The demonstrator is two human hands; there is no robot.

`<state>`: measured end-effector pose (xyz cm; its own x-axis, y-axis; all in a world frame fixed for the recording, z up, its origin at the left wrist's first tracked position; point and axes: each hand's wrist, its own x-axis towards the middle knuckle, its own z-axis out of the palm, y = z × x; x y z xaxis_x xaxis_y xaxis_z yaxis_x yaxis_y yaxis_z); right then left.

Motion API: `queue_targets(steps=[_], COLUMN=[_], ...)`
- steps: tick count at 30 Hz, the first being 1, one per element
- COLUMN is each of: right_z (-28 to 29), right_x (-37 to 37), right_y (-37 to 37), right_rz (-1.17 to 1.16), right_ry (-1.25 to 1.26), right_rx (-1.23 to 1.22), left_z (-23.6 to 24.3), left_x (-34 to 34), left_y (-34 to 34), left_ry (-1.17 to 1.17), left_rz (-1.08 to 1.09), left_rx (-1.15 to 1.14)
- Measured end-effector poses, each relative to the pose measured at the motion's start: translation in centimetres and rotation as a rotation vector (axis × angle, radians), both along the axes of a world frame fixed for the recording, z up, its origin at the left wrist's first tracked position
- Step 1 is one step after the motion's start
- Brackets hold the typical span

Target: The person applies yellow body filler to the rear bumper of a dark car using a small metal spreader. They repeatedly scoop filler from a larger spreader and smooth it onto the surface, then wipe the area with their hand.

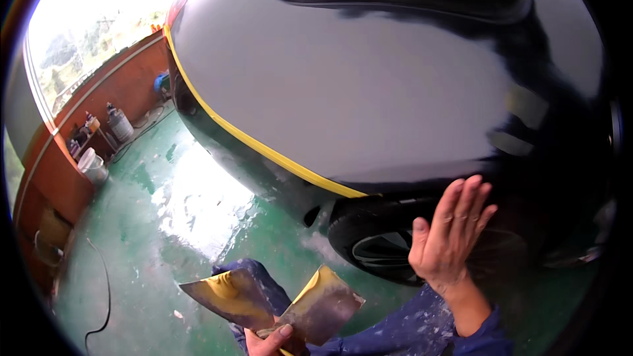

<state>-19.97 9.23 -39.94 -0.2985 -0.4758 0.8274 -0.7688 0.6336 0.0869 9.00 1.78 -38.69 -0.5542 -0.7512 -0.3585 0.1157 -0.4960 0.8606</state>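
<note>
**Green floor (132, 270), grey car panel (330, 105), right hand (448, 244) flat**

The glossy floor lies beyond the panel's lower left edge, which yellow tape (264, 151) lines. The left hand (270, 341) is closed around two flat spreaders (330, 310), both bearing yellow paste (225, 283), above the floor and apart from the panel. The right hand is empty, fingers straight, at the panel's lower edge, in front of the wheel (376, 250); whether it touches cannot be told. The step seems to be a check of the surface by touch. The next move likely calls for a light, level palm, with the pasted spreaders clear of the panel.
</note>
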Motion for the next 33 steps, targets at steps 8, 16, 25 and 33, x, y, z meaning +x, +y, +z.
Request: queue_targets(steps=[8, 16, 25, 33], right_z=[-0.4, -3.6, 10.0, 5.7], right_x=[6.1, 15.0, 8.2, 6.2], right_y=[-6.5, 1.2, -7.9, -15.4], right_rz=[0.351, -0.111, -0.124, 0.023], right_ry=[-0.186, -0.884, -0.084, -0.101], right_rx=[0.485, 0.465, 0.150, 0.433], left_z=[-2.3, -3.0, -6.2, -5.6], left_x=[5.3, 6.6, 8.0, 7.3], left_y=[-10.5, -19.1, -24.1, -25.1], left_ry=[-0.026, -0.015, -0.067, -0.110], left_rz=[-0.184, -0.215, -0.106, -0.039], left_rx=[0.108, 0.080, 0.032, 0.028])
